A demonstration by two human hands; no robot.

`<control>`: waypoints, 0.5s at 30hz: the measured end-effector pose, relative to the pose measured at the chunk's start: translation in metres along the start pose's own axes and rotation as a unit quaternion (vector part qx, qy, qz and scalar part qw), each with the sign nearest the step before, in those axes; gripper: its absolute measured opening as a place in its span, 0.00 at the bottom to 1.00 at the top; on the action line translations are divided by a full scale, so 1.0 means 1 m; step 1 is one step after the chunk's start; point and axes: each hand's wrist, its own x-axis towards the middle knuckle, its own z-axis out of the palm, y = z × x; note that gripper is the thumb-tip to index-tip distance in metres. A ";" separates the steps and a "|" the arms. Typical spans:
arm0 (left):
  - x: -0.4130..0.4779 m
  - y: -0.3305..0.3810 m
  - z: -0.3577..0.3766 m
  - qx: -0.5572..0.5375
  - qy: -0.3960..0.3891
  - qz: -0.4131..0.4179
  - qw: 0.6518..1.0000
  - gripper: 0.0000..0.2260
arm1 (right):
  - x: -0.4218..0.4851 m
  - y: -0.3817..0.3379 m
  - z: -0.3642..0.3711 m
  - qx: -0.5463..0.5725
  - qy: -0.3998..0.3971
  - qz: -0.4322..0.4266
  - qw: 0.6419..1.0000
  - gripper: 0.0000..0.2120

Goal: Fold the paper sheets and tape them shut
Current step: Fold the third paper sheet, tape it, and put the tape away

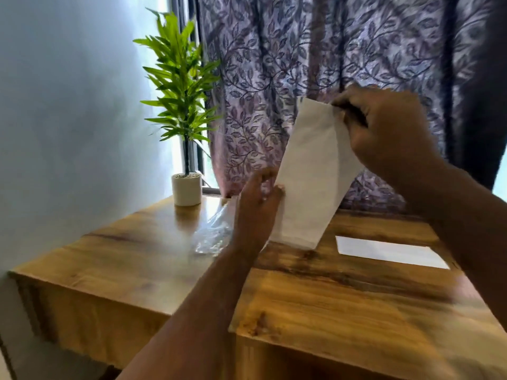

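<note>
A folded white paper sheet is held up in the air above the wooden table, tilted with its top to the right. My right hand pinches its upper right corner. My left hand pinches its lower left edge. A second folded white paper lies flat on the table to the right. Clear plastic, possibly tape or a wrapper, lies on the table just left of my left hand; what it is stays unclear.
A green plant in a white pot stands at the table's back left corner. A leaf-patterned purple curtain hangs behind the table. A pale wall is to the left.
</note>
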 end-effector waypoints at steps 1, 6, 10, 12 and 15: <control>0.001 0.006 0.015 0.000 -0.003 0.006 1.000 0.13 | -0.003 0.005 -0.004 -0.017 -0.014 -0.003 1.000 0.14; 0.000 0.021 0.083 0.106 0.030 0.026 0.994 0.10 | -0.026 0.033 -0.036 -0.049 -0.057 -0.010 0.997 0.12; -0.005 0.024 0.118 0.011 -0.016 0.010 1.000 0.03 | -0.046 0.051 -0.061 -0.018 -0.083 0.000 0.996 0.09; -0.007 0.031 0.131 -0.089 -0.029 -0.006 0.996 0.03 | -0.052 0.056 -0.071 0.084 -0.079 0.075 0.991 0.18; -0.006 0.051 0.146 -0.322 -0.073 -0.070 0.941 0.04 | -0.061 0.079 -0.078 0.251 -0.075 0.258 0.930 0.24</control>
